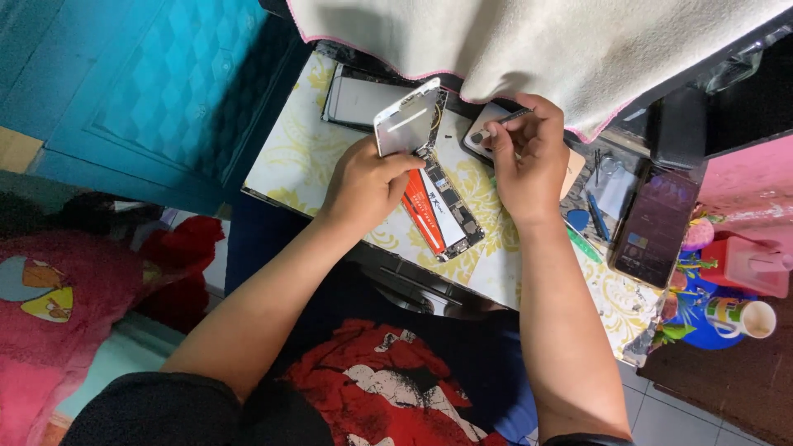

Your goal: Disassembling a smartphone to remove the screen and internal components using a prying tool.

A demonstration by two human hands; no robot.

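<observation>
- Left hand [363,183] curled around lower edge of lifted white phone screen panel [407,120], holding it tilted up off opened phone body [442,211]; fingers wrapped under, mostly hidden.
- Right hand [524,157] pinched closed on thin dark tool [516,116], tip hard to make out; same hand rests on small white phone part [481,132], partly covered by fingers.
- Cream towel [545,49] with pink edging hangs over far side of tabletop [289,157], hides whatever is behind it; top cut off by frame.
- Tabletop has yellow floral cover; near edge hidden by person's arms and black-red shirt [380,388].
- Opened phone body lies flat between both hands, just below left hand, red-orange battery [420,216] and circuit parts exposed; upper end hidden behind lifted panel.
- Silver phone back [357,99] lies flat beyond left hand, far end under towel.
- Dark phone [657,223] with lit screen lies right of right hand, well apart from it.
- Blue pry tools [588,219] and clear plastic bits between right hand and dark phone; too small to tell apart.
- Cup [743,318] on its side at right edge; red container [747,264] beside it, cut off.
</observation>
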